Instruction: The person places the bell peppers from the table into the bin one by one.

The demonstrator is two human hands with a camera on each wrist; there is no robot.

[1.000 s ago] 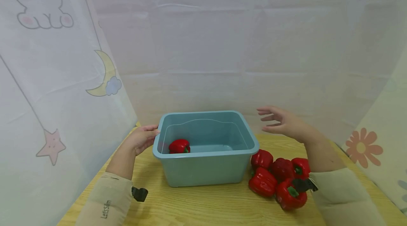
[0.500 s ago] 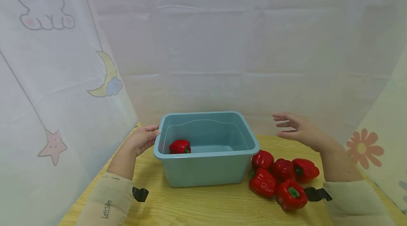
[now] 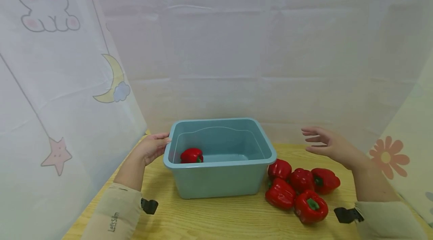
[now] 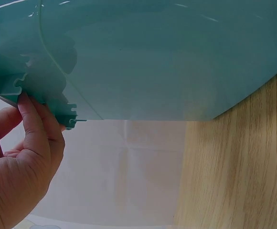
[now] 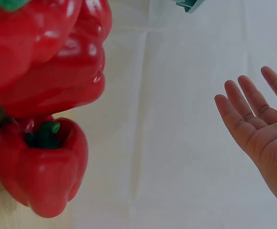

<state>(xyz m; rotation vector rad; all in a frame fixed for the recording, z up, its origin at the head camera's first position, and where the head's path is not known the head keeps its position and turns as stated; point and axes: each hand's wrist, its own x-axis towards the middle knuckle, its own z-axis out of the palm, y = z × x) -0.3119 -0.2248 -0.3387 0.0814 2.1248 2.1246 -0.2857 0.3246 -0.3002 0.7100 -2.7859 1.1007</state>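
A light blue plastic storage bin (image 3: 220, 181) stands upright on the table, with one red bell pepper (image 3: 191, 155) inside at its left end. My left hand (image 3: 152, 149) pinches the bin's left rim; in the left wrist view the thumb and fingers (image 4: 31, 126) meet at the ribbed underside of that rim. Off to the right, my right hand (image 3: 326, 144) is held in the air with relaxed, spread fingers and nothing in it. Below it several red bell peppers (image 3: 302, 180) lie clustered against the bin's right side. One pepper (image 5: 43, 164) shows its green stem in the right wrist view.
The wood-grain table (image 3: 209, 217) runs in front of the bin. A pale cloth backdrop (image 3: 216, 63) with printed cartoons hangs close behind and at both sides. Black wrist straps (image 3: 149, 206) sit on both sleeves.
My right hand has drawn away from the bin, to the right and slightly down, uncovering the rightmost pepper. The left hand and the bin stay in place.
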